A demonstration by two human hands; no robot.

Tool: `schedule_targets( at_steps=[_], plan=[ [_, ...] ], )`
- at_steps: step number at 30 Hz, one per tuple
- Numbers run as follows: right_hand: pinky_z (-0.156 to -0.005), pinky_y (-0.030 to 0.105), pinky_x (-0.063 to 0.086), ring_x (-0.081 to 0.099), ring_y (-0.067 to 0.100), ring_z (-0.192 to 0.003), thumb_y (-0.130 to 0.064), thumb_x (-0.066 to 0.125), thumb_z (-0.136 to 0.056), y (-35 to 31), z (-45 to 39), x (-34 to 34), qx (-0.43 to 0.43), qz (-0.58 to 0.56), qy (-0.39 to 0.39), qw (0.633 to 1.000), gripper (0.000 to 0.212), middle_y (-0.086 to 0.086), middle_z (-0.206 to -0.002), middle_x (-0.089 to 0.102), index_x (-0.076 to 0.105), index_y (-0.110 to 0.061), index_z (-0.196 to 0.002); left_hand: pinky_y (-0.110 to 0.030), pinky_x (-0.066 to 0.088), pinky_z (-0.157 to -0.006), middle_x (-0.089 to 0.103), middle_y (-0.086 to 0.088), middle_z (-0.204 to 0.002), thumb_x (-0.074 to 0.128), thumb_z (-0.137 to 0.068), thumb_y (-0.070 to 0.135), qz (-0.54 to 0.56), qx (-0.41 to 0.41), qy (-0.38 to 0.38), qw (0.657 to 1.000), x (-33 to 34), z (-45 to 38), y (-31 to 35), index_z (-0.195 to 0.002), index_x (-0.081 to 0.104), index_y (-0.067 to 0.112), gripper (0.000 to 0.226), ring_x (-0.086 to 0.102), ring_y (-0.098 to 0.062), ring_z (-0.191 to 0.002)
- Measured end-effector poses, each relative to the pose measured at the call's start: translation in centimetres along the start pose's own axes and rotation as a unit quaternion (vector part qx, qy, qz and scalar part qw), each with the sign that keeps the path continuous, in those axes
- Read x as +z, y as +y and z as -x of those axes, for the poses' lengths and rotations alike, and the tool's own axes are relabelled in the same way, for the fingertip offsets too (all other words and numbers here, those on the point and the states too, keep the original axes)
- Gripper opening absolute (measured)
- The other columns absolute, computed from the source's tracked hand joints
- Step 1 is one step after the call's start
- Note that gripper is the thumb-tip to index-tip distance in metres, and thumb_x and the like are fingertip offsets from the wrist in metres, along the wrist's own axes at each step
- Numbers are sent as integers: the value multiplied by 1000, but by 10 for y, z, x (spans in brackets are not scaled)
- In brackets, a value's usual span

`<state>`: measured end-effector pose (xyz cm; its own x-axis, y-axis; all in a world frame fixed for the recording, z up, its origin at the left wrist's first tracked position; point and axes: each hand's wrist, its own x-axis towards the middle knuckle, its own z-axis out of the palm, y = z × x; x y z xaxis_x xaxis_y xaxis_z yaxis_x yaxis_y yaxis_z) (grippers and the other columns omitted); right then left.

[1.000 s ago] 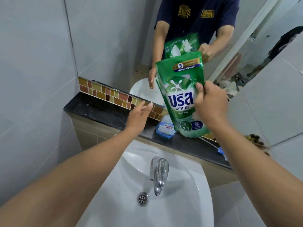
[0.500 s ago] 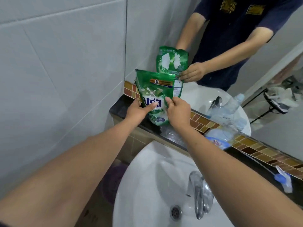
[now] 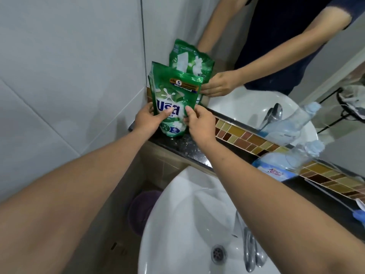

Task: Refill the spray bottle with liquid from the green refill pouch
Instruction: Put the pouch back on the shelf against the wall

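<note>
Both-hand grip, green refill pouch, black ledge.

We see the green refill pouch standing upright at the left end of the dark desk, close to the tiled wall corner, with its printed front facing us and its top edge sealed flat. The spray bottle is clear with a blue label; it stands further right on the same desk, well apart from the pouch, without its spray head
</note>
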<state>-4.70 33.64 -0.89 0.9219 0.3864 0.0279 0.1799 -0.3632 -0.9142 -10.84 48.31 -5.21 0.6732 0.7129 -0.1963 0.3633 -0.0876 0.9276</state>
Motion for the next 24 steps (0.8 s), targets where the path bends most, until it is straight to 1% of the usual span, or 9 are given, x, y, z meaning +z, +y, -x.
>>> schedule_targets(
  at_steps=[2,3,5,7,9,11,17,20,24],
  plan=[
    [-76,30,56,64,14,-82,-22,56,-97,-3,7,-9,6,17,-20,1000,21,-1,-98,69,66,-9,-111,-34,46,-103,61,-2,-137,76,-66,71,-23,-8,17,1000,-2,8,3,-138,54,18,92,59,-20,-122],
    [-80,25,54,61,11,-89,-20,57,-96,-3,12,-15,10,33,-21,999,27,-3,-105,66,63,-10,-121,-37,45,-105,61,-2,-137,75,-69,71,-28,-7,27,999,-2,15,5,-138,53,17,90,59,-21,-123],
    [-90,28,49,59,14,-99,-19,59,-95,4,27,-30,16,74,-13,997,36,1,-113,65,57,-9,-129,-33,45,-100,62,-2,-133,69,-82,62,-28,12,54,998,1,32,6,-137,54,14,75,59,-19,-117],
    [-86,27,48,59,14,-97,-19,59,-95,17,48,-49,21,108,-14,994,36,0,-107,65,57,-10,-129,-29,46,-91,65,-1,-125,59,-92,54,-22,25,87,996,7,53,8,-131,59,15,55,60,-16,-110],
    [-78,24,49,61,12,-90,-18,58,-95,35,72,-72,33,131,-17,991,33,-5,-98,62,58,-12,-127,-33,48,-92,64,-1,-125,52,-94,51,-39,34,124,991,19,75,9,-131,59,16,52,62,-20,-110],
    [-74,19,48,60,9,-87,-18,58,-96,52,96,-100,50,154,-9,987,31,-5,-101,64,59,-15,-126,-32,46,-88,59,-4,-128,49,-97,44,-69,54,128,988,38,97,11,-134,57,15,47,61,-22,-108],
    [-81,36,55,62,20,-94,-24,57,-93,99,157,-197,89,229,37,969,21,2,-106,68,66,-20,-112,-28,43,-78,60,0,-118,52,-99,40,-107,144,12,984,123,168,30,-128,61,16,39,59,-15,-94],
    [-81,37,55,64,18,-90,-24,57,-93,124,179,-252,107,242,68,962,24,1,-104,70,66,-19,-114,-30,46,-83,60,0,-123,56,-95,51,-132,170,-61,975,168,193,44,-129,61,16,49,60,-18,-105],
    [-81,30,52,63,16,-90,-21,55,-95,158,199,-322,134,241,99,956,25,0,-105,70,66,-18,-117,-37,45,-97,44,1,-144,59,-85,67,-186,188,-96,960,219,216,62,-144,46,23,75,48,-18,-127]
  ],
)
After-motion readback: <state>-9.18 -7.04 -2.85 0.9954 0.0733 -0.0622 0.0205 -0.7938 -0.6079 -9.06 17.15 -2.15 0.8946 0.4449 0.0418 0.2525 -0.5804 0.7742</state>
